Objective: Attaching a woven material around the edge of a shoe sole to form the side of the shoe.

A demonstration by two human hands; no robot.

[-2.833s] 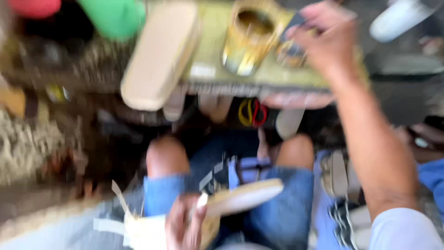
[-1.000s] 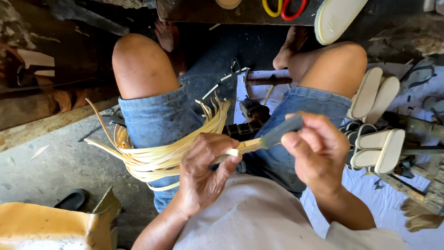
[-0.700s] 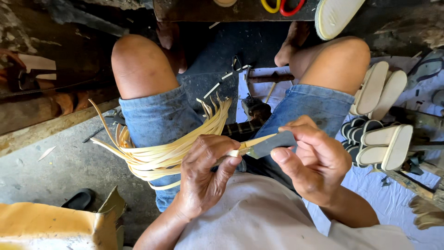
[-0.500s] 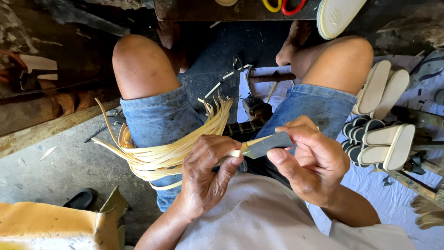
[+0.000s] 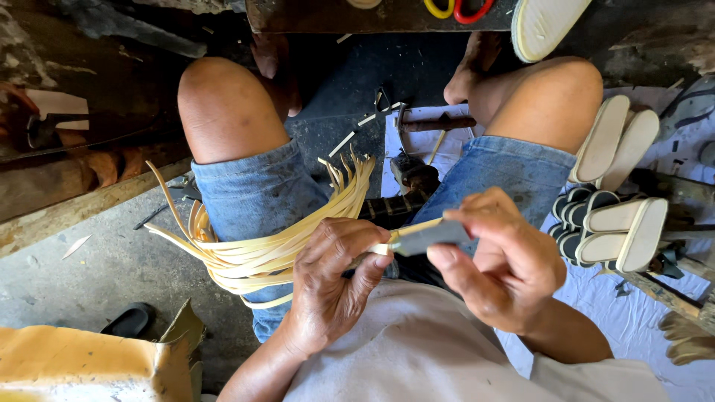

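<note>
Head view looks straight down on a seated person in denim shorts and a pale shirt, both bare knees spread over a grey concrete floor point(image 5: 112, 268) that is stained and littered with small offcuts. Along the top edge runs a dark wooden counter point(image 5: 335, 15), its underside in shadow. A white cloth point(image 5: 633, 327) covers the floor at the person's right.

One bundle of pale yellow strips point(image 5: 261, 253) lies across the left thigh, looping out to the left and fanning up toward the knees; the single strips are too many and too overlapped to count. The left hand point(image 5: 331, 286) is curled closed around the near end of this bundle, and one strip's end pokes out past the thumb. The right hand point(image 5: 499, 268) pinches one small flat grey blade point(image 5: 432, 237) between thumb and fingers, its grip pressed together on it, and the blade's edge touches that strip end just beside the left thumb.

On the cloth at the right stand shoe soles point(image 5: 618, 223), pale with dark edges, stacked on their sides; about six show, though the pile hides some. One more pale sole point(image 5: 540, 26) hangs over the counter's edge. Two scissor loops, one yellow and one red point(image 5: 458, 9), show beside it. One hammer point(image 5: 436, 123) lies between the feet. One crumpled tan sheet point(image 5: 82, 365) fills the lower left corner.
</note>
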